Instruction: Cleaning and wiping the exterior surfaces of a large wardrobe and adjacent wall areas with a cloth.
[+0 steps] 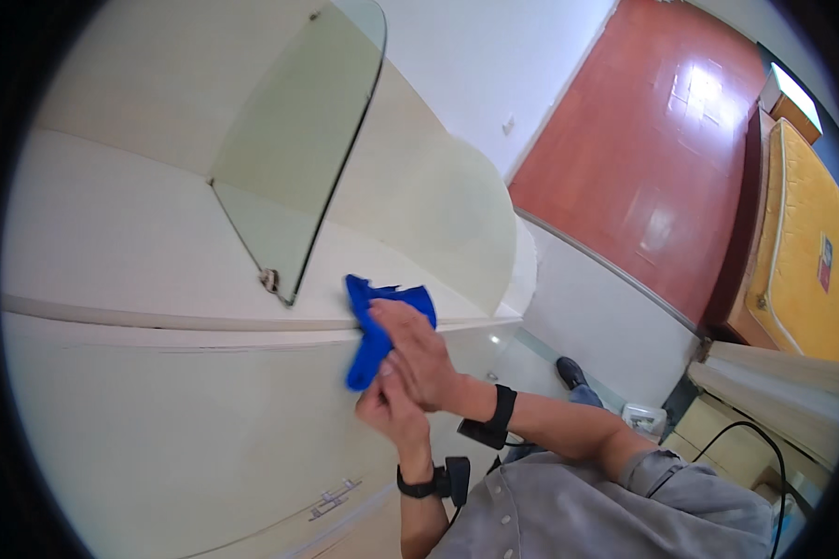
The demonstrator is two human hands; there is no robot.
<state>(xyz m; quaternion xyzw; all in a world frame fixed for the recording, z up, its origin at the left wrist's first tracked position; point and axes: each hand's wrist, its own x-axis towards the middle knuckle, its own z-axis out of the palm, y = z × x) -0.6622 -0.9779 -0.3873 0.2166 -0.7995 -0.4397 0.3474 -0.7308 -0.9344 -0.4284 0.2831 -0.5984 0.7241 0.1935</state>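
A bunched blue cloth lies over the front edge of a white cabinet shelf, with part of it hanging down in front. My right hand rests on top of it, fingers closed around the cloth. Just below, my left hand is curled at the cloth's lower part, close against the right hand; its fingertips are partly hidden. To the left of the cloth, an upright clear glass panel with a dark edge stands on the shelf, with a small metal clip at its lower corner.
Beneath the shelf is a pale cabinet front. A rounded pale end panel rises at the shelf's right end. Beyond are a reddish floor and a yellow mattress on a wooden bed frame. A black cable hangs at right.
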